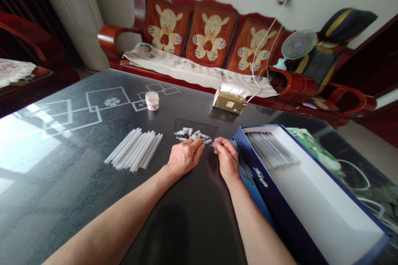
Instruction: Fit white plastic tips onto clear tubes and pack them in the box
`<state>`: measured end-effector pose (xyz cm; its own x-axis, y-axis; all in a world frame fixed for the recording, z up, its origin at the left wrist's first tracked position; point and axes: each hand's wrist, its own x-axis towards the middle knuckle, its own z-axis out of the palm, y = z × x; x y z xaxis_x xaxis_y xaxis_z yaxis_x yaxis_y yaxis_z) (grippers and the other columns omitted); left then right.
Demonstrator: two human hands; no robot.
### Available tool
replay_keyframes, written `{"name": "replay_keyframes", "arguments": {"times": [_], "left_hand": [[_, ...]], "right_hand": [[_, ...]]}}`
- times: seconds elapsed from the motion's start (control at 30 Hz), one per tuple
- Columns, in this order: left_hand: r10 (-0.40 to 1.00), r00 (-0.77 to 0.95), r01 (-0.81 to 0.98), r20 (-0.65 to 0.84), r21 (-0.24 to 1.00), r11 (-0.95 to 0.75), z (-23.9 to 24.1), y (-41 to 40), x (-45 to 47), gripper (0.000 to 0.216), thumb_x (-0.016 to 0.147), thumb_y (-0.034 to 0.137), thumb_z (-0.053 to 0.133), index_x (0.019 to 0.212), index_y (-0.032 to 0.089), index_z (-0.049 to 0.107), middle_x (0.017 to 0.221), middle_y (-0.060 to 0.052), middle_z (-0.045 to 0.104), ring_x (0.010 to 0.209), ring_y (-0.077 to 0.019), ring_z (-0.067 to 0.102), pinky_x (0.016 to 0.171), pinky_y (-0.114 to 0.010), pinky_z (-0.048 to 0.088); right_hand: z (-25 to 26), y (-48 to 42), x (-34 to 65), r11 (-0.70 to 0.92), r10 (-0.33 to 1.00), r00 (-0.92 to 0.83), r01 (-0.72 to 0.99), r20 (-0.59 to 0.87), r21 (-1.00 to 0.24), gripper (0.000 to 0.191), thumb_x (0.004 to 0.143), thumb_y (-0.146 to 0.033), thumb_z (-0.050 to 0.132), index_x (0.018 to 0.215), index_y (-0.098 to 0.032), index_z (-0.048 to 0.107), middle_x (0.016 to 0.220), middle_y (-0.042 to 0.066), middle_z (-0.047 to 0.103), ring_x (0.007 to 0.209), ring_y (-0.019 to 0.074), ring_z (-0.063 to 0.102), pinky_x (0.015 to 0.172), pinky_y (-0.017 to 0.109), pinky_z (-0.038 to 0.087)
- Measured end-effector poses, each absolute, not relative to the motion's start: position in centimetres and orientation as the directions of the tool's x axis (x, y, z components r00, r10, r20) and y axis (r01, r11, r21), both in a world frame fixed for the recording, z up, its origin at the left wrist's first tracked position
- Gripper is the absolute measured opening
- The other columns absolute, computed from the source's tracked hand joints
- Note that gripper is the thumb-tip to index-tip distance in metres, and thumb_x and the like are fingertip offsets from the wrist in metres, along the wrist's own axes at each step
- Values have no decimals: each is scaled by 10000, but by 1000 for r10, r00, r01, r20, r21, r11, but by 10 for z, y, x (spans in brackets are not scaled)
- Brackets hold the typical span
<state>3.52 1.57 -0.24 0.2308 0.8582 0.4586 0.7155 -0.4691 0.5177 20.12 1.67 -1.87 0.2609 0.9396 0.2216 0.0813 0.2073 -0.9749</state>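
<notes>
My left hand rests on the dark glass table, its fingers pinched on a small white cap at the near edge of a pile of several small white caps. My right hand is closed beside it and pinches a thin clear tube, tip pointing toward the left hand's cap. A row of several translucent white tubes lies left of my left hand. A blue box with a white inside sits right of my right hand and holds several clear tubes at its far end.
A small round white jar and a tan tissue box stand farther back on the table. Behind the table is a red wooden sofa with cartoon cushions; a small fan stands at its right. A green packet lies beyond the box.
</notes>
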Motion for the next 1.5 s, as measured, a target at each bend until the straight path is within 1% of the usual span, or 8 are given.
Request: {"name": "replay_keyframes", "arguments": {"times": [0.1,0.2,0.4,0.63,0.83,0.93,1.13,1.5], "left_hand": [[838,334,776,431,379,-505,-1,12,37,351,959,384,408,1185,243,637,796,-61,682,724,-181,671,596,-221,458],[832,378,790,406,328,-519,3,9,37,351,965,369,395,1216,252,611,779,-58,672,714,-183,670,585,-218,455],[838,398,781,374,341,-523,5,9,37,358,959,352,400,1235,241,598,808,-73,673,731,-188,674,604,-225,475],[840,399,751,367,395,-529,0,11,38,341,954,305,386,1225,205,568,858,-85,681,727,-193,674,618,-242,493],[853,386,714,352,472,-518,-1,12,37,280,954,284,375,1068,172,606,846,-88,697,717,-185,678,633,-236,488],[850,382,710,362,473,-521,1,11,37,270,956,280,366,1007,172,608,833,-91,694,705,-184,674,622,-235,479],[857,380,765,349,401,-503,1,10,37,272,958,273,362,931,176,614,788,-94,679,668,-187,659,585,-232,442],[805,418,797,420,255,-547,-7,12,34,253,952,245,390,1009,183,628,764,-70,650,672,-182,633,581,-239,402]], "right_hand": [[-22,20,202,191,926,345,-74,155,-979,235,740,-298,586,931,-182,657,861,21,653,683,126,543,637,259,434],[-22,19,201,204,921,351,-62,170,-977,214,741,-292,601,917,-190,667,886,14,661,707,124,545,664,261,430],[-19,15,201,215,932,264,147,248,-965,203,778,-325,585,910,-201,676,936,28,676,780,162,575,703,293,454],[-12,15,196,134,986,129,-195,110,-972,321,741,-287,587,1043,-191,637,978,65,717,743,154,603,642,283,460],[-10,16,195,115,991,97,-212,96,-971,372,782,-358,612,1121,-207,623,1032,78,728,784,168,641,647,302,486],[-13,16,194,107,989,125,-220,81,-970,364,779,-397,657,1086,-203,635,1009,75,735,794,172,658,652,301,504],[-10,14,190,40,989,149,-266,0,-963,338,738,-416,727,985,-198,654,937,60,748,790,183,686,698,329,551],[-7,14,190,-39,994,82,-323,-69,-946,311,710,-403,755,912,-197,639,907,48,737,763,171,689,719,329,557]]}}
